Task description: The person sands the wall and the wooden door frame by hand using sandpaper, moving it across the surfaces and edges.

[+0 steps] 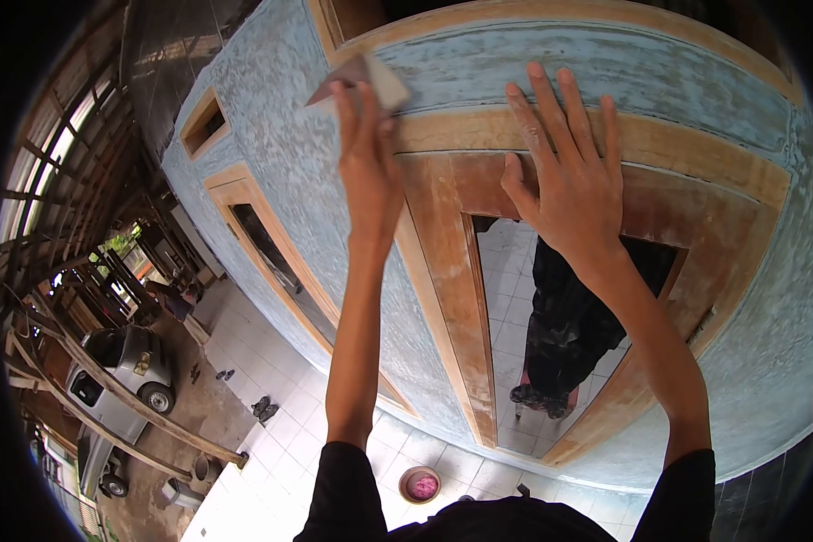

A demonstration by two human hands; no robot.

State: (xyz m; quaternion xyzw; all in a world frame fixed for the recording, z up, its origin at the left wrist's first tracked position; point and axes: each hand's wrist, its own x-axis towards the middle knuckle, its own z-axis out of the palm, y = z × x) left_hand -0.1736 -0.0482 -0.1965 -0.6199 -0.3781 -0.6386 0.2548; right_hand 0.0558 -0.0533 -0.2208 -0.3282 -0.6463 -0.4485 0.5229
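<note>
My left hand [369, 172] grips a folded piece of sandpaper [348, 79], reddish brown on one side and pale on the other. It is against the blue-grey wall, by the upper left corner of the wooden door frame [465, 131]. Slight blur covers the paper and fingertips. With fingers spread flat, my right hand [574, 185] rests on the top of the frame and the brown door [479, 181]; its fingertips reach the blue strip above. The door's glass panel [506, 298] reflects a dark-clothed figure and floor tiles.
A narrow wooden window [244, 194] and a small vent opening [205, 125] are in the wall at left. On the white tiles below stands a bowl [420, 486] with something pink inside. Shoes [265, 409], a silver vehicle [122, 370] and another person [181, 307] are farther left.
</note>
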